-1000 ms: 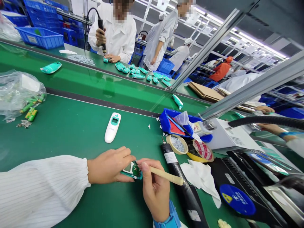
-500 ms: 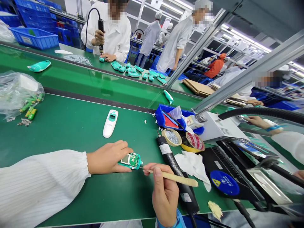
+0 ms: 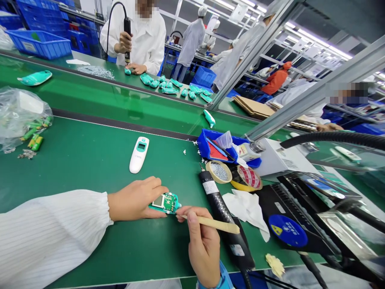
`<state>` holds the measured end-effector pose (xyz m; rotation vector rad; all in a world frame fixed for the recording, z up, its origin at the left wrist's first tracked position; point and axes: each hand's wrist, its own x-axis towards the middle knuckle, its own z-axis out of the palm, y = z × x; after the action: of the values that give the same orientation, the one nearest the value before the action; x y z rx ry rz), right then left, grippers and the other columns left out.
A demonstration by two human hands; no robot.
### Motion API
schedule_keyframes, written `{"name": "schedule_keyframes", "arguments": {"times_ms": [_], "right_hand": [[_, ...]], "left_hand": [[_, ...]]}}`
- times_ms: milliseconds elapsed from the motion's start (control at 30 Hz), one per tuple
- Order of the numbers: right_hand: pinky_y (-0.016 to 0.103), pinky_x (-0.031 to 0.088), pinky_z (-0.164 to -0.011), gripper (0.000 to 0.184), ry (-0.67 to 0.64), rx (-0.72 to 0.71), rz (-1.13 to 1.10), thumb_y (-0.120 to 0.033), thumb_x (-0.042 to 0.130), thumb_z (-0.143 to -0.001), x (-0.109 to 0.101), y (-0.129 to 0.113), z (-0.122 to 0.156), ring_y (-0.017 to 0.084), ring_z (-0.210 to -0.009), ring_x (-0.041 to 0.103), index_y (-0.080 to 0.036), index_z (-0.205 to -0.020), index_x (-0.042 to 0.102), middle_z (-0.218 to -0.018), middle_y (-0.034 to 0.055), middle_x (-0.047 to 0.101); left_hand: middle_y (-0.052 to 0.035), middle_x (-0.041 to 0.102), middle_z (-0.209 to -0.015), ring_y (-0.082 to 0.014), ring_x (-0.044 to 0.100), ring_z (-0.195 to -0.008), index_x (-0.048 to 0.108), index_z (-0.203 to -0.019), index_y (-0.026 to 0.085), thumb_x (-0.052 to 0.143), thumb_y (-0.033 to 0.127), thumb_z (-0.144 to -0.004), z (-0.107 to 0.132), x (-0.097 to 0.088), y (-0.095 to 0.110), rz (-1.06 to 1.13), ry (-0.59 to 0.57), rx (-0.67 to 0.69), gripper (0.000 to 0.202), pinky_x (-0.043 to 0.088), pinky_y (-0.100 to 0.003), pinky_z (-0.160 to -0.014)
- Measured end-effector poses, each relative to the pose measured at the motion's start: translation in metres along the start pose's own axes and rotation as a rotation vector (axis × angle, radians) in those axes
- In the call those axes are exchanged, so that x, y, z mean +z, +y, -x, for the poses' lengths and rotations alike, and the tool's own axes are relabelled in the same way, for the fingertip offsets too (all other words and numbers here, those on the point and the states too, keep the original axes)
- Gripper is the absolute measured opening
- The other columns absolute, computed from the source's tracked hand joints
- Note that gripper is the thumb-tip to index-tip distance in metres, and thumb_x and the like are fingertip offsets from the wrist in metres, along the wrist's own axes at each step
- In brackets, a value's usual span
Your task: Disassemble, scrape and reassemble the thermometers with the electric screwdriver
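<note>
My left hand (image 3: 138,199) is closed around an opened teal thermometer housing (image 3: 166,203), whose green circuit board and small screen face up. Between the thumb and fingers of my right hand (image 3: 202,241) is a thin tool with a beige, tape-like handle (image 3: 217,224). Its tip lies at the housing's right end, close to the white nozzle; whether it touches is too small to tell. A whole white thermometer (image 3: 139,155) lies on the green table beyond my left hand. To the right of my right hand rests a black electric screwdriver (image 3: 222,212).
A blue tray (image 3: 214,150) of tools, a dish of screws (image 3: 218,172) and a tape roll (image 3: 246,177) stand at the right. A bag of batteries (image 3: 25,114) lies at the left. Across the green conveyor (image 3: 120,94), a person handles teal parts with a screwdriver.
The tool's tip has moved left, nearer the housing, with my right hand following. The left hand keeps its hold. On the conveyor, a teal housing at the far left has shifted further left.
</note>
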<state>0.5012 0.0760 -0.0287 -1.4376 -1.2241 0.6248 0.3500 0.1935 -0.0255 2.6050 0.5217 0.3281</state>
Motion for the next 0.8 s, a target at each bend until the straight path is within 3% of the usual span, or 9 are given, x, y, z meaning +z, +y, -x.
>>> {"name": "schedule_keyframes", "arguments": {"times_ms": [267, 500, 800], "right_hand": [[0.028, 0.045, -0.06, 0.018, -0.038, -0.039, 0.101, -0.025, 0.04, -0.088, -0.001, 0.0, -0.001, 0.014, -0.066, 0.053, -0.019, -0.077, 0.053, -0.073, 0.0026, 0.056], [0.028, 0.046, -0.062, 0.021, 0.012, 0.008, -0.059, -0.027, 0.038, -0.089, 0.006, -0.004, 0.0, 0.013, -0.066, 0.053, -0.019, -0.076, 0.052, -0.074, 0.0021, 0.056], [0.027, 0.045, -0.064, 0.018, -0.038, -0.035, -0.041, -0.023, 0.038, -0.089, 0.012, -0.003, 0.001, 0.013, -0.069, 0.053, -0.02, -0.08, 0.053, -0.076, 0.0022, 0.056]], "left_hand": [[-0.0076, 0.052, -0.09, -0.0207, 0.05, -0.082, 0.045, -0.109, 0.011, 0.049, 0.041, -0.082, 0.0, -0.001, 0.004, -0.173, -0.032, 0.088, 0.041, 0.044, -0.029, -0.066], [-0.0075, 0.052, -0.092, -0.0194, 0.05, -0.083, 0.044, -0.109, 0.013, 0.046, 0.044, -0.083, 0.0, -0.001, 0.003, -0.121, -0.003, 0.082, 0.041, 0.043, -0.028, -0.067], [-0.0081, 0.052, -0.093, -0.0204, 0.05, -0.084, 0.043, -0.111, 0.012, 0.05, 0.041, -0.081, -0.001, -0.005, 0.005, -0.126, -0.049, 0.069, 0.042, 0.044, -0.029, -0.067]]}}
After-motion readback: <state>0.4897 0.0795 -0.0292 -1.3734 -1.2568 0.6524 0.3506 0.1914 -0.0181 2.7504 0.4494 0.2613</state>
